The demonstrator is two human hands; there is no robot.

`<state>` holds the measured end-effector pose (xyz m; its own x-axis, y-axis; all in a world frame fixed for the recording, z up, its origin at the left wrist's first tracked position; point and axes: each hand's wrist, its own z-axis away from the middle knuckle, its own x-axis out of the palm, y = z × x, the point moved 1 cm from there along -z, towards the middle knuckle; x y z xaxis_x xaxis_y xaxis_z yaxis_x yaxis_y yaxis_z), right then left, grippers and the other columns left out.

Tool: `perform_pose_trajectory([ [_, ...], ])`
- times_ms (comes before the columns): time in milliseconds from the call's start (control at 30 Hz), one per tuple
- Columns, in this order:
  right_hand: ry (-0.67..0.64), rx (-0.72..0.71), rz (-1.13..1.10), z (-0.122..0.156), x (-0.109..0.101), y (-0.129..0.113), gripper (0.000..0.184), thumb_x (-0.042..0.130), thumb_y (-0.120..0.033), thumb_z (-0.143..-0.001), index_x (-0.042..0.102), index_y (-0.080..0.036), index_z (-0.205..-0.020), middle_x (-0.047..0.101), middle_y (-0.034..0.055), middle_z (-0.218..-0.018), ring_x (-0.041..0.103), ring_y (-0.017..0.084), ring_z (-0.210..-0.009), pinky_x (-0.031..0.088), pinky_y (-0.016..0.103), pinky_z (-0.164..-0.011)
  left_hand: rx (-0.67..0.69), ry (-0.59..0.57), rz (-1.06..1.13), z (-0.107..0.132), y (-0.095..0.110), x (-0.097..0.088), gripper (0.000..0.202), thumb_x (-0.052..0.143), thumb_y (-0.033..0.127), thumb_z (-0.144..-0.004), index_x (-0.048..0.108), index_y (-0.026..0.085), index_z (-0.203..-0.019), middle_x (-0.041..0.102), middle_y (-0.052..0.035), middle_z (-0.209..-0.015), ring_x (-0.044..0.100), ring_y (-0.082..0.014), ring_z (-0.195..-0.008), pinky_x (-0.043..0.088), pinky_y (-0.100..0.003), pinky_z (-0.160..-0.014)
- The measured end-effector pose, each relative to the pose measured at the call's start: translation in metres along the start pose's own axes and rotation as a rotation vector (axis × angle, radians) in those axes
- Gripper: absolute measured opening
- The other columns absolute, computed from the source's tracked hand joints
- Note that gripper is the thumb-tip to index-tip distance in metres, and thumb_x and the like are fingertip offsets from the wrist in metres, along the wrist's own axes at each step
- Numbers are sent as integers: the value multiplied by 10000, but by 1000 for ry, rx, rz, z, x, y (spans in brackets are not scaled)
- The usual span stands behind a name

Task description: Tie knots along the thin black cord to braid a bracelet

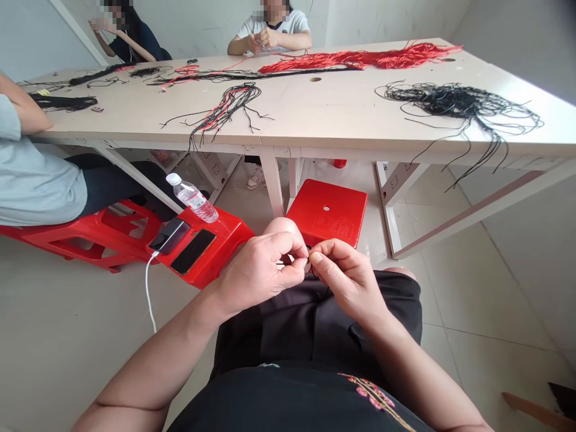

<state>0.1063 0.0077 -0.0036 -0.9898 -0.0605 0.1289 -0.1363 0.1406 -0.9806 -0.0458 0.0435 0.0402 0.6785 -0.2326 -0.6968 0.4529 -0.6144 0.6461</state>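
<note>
both hands work close together above the lap (288,330), well short of the tabletop (315,120). the left hand (265,261) has thumb and forefinger bent into a ring, their tips nearly closed on a thin dark cord (308,257); the right hand (344,270) pinches the same cord just beside them, its other fingers curled. the cord lies mostly hidden by the fingertips, so i cannot tell whether there is a knot in it.

the likeliest trouble, i judge, is a slip: the cord is very thin and the hold on each side is only a fingertip pinch, so an uneven tug could pull it free or set a loop in the wrong place. dark cord over dark clothing would also make a stray strand easy to miss.

on the tabletop, the black bundle (454,102) trails loose ends over the near edge, and a passing arm or knee could snag and tangle them. the bottle (193,198) stands on the red stool (227,240) near the phone (193,252); a left elbow swinging wide might knock it over.
</note>
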Motion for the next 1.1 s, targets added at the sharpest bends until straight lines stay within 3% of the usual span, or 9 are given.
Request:
perform_pose_trajectory([
  [100, -16, 26, -57, 2, 0, 0, 189, 582, -326, -842, 561, -165, -745, 480, -34, -603, 375, 61, -513, 313, 195, -460, 35, -9, -17, -1, 0, 1, 75, 551, 104, -743, 565, 177, -734, 556, 26, -642, 533, -73, -572, 417, -157, -474],
  [300, -63, 161, -312, 7, 2, 1, 234, 581, -388, -843, 518, -182, -752, 392, -63, -564, 322, 54, -472, 279, 184, -433, 188, 91, -56, -1, 5, 7, 105, 534, 96, -746, 505, 187, -701, 524, 30, -613, 505, -89, -593, 413, -178, -492],
  [500, -99, 289, -493, 9, 5, 2, 230, 606, -384, -819, 509, -189, -747, 336, -77, -541, 267, 53, -462, 254, 170, -411, 189, 135, 69, 5, 1, 13, 117, 559, 116, -759, 483, 201, -732, 564, 10, -688, 521, -99, -622, 431, -194, -500],
  [600, -83, 181, -390, 7, 1, 4, 187, 609, -368, -827, 558, -195, -777, 449, -50, -589, 389, 65, -502, 366, 191, -465, 172, 152, 88, 7, -2, 14, 112, 562, 117, -772, 494, 203, -748, 575, 5, -705, 546, -106, -654, 440, -195, -511],
  [667, -59, 49, -274, 6, -3, 3, 149, 623, -352, -822, 597, -206, -823, 574, -5, -731, 532, 100, -651, 472, 235, -611, 182, 161, 63, 6, -2, 13, 118, 566, 104, -764, 504, 202, -741, 579, 9, -696, 554, -107, -655, 448, -198, -523],
  [767, -55, -45, -175, 4, -6, 2, 190, 658, -325, -797, 615, -227, -953, 642, 35, -930, 607, 144, -834, 516, 285, -749, 197, 165, 13, 5, -1, 12, 123, 568, 84, -750, 527, 198, -739, 585, 14, -695, 561, -102, -649, 463, -202, -547],
  [867, -51, -36, -111, 3, -7, 1, 153, 650, -307, -804, 629, -208, -919, 656, 26, -827, 607, 124, -717, 524, 266, -669, 105, 141, 62, 7, 0, 13, 126, 568, 87, -762, 538, 198, -815, 576, 12, -725, 573, -95, -651, 488, -201, -568],
  [1000, -21, -1, -62, 3, -8, 3, 159, 630, -344, -815, 629, -187, -799, 598, -7, -646, 510, 81, -519, 480, 226, -511, -119, 25, 347, 10, 2, 14, 155, 529, 125, -813, 496, 205, -942, 546, -9, -810, 595, -99, -700, 540, -232, -640],
  [1100, -9, 18, -63, 3, -9, 4, 179, 641, -366, -799, 622, -188, -780, 585, -13, -631, 508, 80, -513, 494, 230, -519, -210, -50, 492, 11, 3, 15, 147, 540, 134, -812, 492, 206, -931, 518, -10, -820, 580, -96, -724, 546, -227, -657],
])
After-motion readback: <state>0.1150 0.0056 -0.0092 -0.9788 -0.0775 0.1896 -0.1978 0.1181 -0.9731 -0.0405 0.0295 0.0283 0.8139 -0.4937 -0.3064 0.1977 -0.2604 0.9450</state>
